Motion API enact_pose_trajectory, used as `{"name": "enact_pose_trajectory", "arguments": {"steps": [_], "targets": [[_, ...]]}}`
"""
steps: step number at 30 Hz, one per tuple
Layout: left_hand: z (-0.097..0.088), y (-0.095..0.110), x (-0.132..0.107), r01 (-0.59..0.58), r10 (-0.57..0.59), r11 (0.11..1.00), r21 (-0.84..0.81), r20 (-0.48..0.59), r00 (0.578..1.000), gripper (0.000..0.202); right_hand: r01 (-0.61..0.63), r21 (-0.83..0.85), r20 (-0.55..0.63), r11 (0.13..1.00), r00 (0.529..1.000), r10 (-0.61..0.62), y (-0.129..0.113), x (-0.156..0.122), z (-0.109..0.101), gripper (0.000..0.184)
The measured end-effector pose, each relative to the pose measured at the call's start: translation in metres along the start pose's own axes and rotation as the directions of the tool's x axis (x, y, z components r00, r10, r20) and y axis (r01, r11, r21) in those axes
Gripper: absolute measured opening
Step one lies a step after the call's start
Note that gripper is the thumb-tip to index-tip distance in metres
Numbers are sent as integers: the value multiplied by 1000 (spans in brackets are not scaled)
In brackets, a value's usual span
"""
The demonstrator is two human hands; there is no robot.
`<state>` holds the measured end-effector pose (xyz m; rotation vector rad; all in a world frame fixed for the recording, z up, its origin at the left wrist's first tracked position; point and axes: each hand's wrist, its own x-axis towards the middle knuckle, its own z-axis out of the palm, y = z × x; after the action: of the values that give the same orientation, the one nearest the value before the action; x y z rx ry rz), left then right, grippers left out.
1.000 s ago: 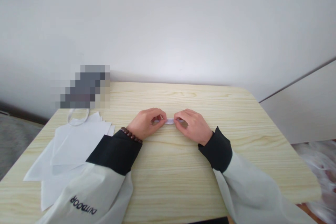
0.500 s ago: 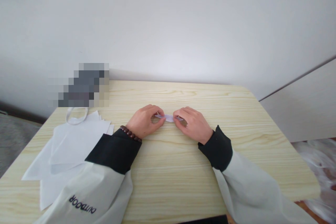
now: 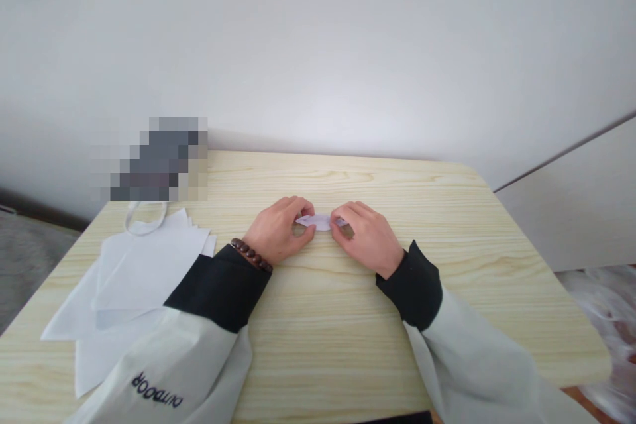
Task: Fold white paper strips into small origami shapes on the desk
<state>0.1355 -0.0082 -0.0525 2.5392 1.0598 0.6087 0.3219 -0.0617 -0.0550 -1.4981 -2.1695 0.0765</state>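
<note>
A small folded piece of pale lilac paper [image 3: 320,221] lies on the light wooden table [image 3: 348,318], near its middle. My left hand [image 3: 278,233], with a brown bead bracelet at the wrist, pinches the paper's left end with curled fingers. My right hand [image 3: 366,236] pinches the right end the same way. Only the short middle stretch of the paper shows between the two sets of fingertips; the rest is hidden under them.
Several loose white paper sheets [image 3: 134,278] lie at the table's left side, with a white loop [image 3: 146,217] beside them. A blurred dark object [image 3: 156,162] stands at the back left corner. A white wall rises behind the table.
Both hands have stayed pinched on the small paper, shifting it slightly; its left tip now sticks out more between the fingers. The view has drifted a little.
</note>
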Motion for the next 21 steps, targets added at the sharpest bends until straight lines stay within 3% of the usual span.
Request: {"name": "enact_pose_trajectory", "arguments": {"steps": [8,21], "targets": [[1,5,1,-29,28,998,50,29,999,16,-51,-32,7,998,999,51,-6,0,0,7],[5,8,3,63,-63,995,76,-3,998,17,-45,-24,42,999,998,46,1,7,8,10]]}}
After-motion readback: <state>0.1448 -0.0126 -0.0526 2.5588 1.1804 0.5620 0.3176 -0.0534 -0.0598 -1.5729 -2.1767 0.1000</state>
